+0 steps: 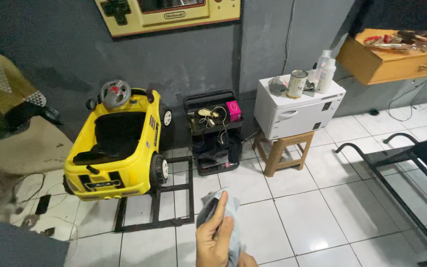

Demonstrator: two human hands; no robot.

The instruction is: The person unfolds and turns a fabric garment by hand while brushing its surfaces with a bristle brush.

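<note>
Closest to me, at the near edge of the view, one hand (214, 242) grips a soft grey-blue cloth (226, 217), thumb laid along its front and fingers wrapped behind. I judge it to be the left hand, but I cannot say this surely. A second hand (247, 260) shows only a small part just beside it, under the cloth, and I cannot tell if it is clenched or released.

This cloth hangs above the white glossy floor tiles (297, 222), near the middle. It looks light and limp, so I think it will fold and slip easily; holding it bunched in the middle, as now, seems safest.

Farther left stands a yellow plastic ride-on toy car (119, 148) with a black seat, on a black metal frame (156, 207). Behind, against the dark grey wall, is a black plastic trolley (213, 133) with cables, and to its right a white boxy cabinet (297, 109) on a wooden stool (282, 151). A metal tin (297, 83) rests on top.
</note>
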